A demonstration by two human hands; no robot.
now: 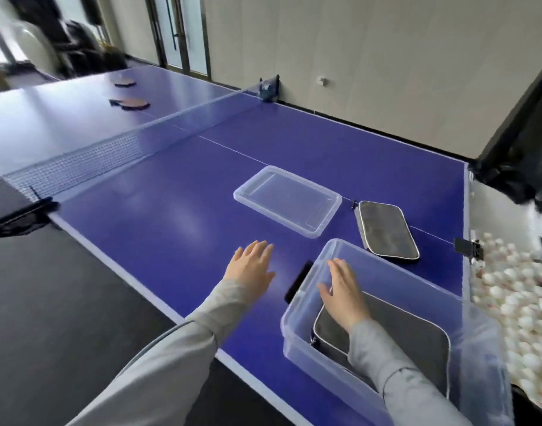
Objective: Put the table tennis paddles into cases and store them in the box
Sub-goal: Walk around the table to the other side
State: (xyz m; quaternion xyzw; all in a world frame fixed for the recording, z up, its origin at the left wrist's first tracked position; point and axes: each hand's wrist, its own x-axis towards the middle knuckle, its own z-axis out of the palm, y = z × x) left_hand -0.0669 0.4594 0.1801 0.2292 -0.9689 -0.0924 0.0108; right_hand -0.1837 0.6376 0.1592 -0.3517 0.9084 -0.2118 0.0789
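A clear plastic box [297, 315] stands on the near right of the blue table [177, 216]. Inside it lies a grey zipped paddle case [414, 336]. My right hand [345, 290] hovers over the box with straight fingers, above that case, holding nothing. My left hand [252, 267] is open over the table, left of the box. A second grey case [386, 230] lies on the table behind the box. The box's clear lid [286, 199] lies flat farther back. Two paddles [131, 103] [124, 80] lie beyond the net.
The net [116, 146] crosses the table from left to far right. A black box handle [298, 281] shows between my hands. A bin of several white balls [515, 302] sits off the table's right end. Dark floor lies to the left.
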